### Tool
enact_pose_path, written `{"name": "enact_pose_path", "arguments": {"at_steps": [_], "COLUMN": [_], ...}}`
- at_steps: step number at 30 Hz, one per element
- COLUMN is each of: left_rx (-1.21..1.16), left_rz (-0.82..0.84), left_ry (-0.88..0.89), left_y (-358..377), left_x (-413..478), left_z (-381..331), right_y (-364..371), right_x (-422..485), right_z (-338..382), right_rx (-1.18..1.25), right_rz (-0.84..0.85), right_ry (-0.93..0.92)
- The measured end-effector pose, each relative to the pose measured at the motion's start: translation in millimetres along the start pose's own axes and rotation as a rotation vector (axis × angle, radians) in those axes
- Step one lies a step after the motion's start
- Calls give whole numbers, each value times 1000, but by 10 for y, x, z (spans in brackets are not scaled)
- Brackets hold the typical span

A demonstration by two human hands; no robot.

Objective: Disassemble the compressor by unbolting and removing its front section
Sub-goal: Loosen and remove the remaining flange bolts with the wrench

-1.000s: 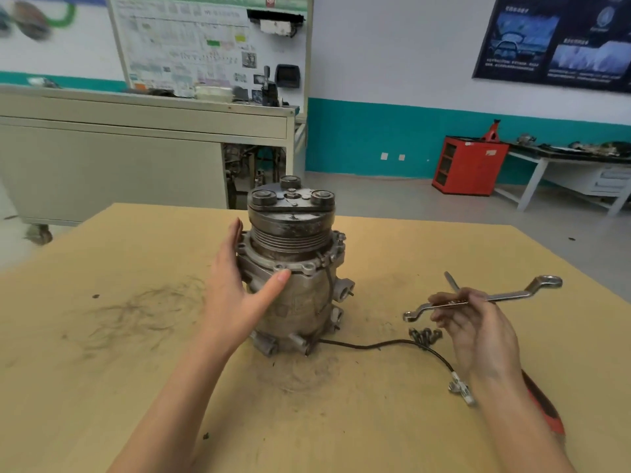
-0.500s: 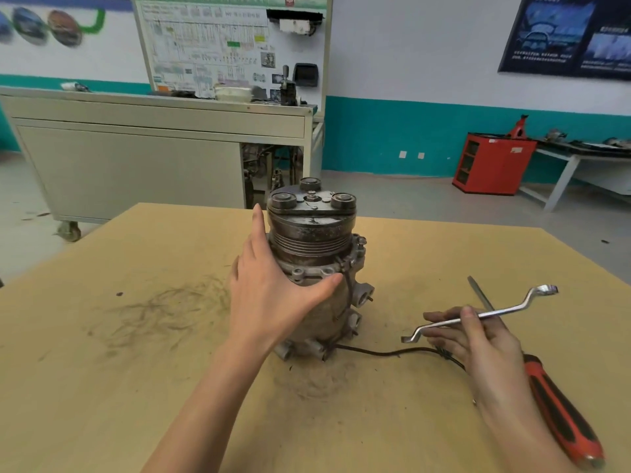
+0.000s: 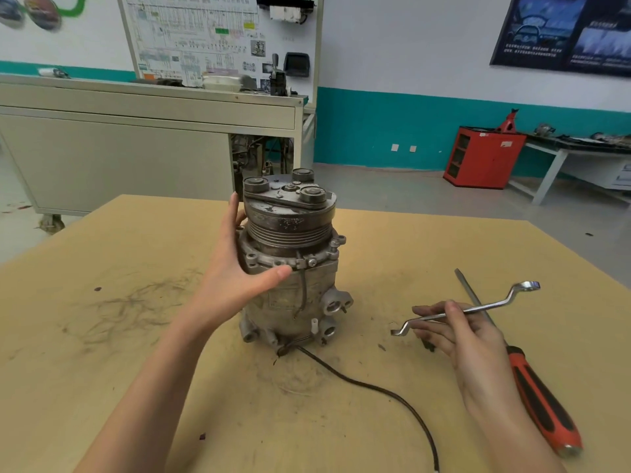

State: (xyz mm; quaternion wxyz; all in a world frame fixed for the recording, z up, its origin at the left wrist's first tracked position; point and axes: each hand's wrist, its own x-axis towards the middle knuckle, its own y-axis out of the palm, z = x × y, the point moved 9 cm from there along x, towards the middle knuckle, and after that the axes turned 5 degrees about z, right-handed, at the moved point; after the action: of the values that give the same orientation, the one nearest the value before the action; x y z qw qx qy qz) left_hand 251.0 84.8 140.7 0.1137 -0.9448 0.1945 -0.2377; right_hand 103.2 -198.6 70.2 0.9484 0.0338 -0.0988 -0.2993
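A grimy metal compressor (image 3: 300, 285) stands upright on the tan table (image 3: 102, 336), its grooved pulley and clutch plate (image 3: 288, 209) on top. My left hand (image 3: 235, 274) wraps around its left side at the flange, thumb across the front. My right hand (image 3: 457, 332) is to the right, just above the table, holding a silver offset ring wrench (image 3: 491, 307) between the fingers. A black cable (image 3: 375, 387) runs from the compressor's base toward the near edge.
A screwdriver with a red and black handle (image 3: 543, 404) lies on the table under my right wrist, its shaft pointing away. A grey cabinet (image 3: 136, 145) stands beyond the table, a red cabinet (image 3: 481, 158) at the back right. Scuff marks cover the table's left side.
My left hand has slid up the compressor's side to the flange. My right hand with the wrench has dropped lower. The view has shifted left, showing the whole screwdriver.
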Motion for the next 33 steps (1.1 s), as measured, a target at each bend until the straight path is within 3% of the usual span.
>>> {"name": "enact_pose_path", "arguments": {"at_steps": [7, 13, 20, 26, 33], "left_rx": [103, 34, -97, -129, -160], "left_rz": [-198, -136, -10, -184, -120], "left_ry": [-46, -19, -33, -38, -56], "left_y": [-7, -102, -74, -109, -127], "left_x": [-101, -12, 70, -80, 14], "left_z": [-23, 50, 144, 208, 264], "right_y": [102, 202, 207, 167, 218], "right_x": [-41, -109, -84, -68, -86], "right_z": [6, 79, -2, 0, 1], "right_rx": [-59, -110, -40, -10, -17], "right_rz": [70, 105, 128, 114, 145], "right_ry": [-13, -76, 9, 14, -16]}}
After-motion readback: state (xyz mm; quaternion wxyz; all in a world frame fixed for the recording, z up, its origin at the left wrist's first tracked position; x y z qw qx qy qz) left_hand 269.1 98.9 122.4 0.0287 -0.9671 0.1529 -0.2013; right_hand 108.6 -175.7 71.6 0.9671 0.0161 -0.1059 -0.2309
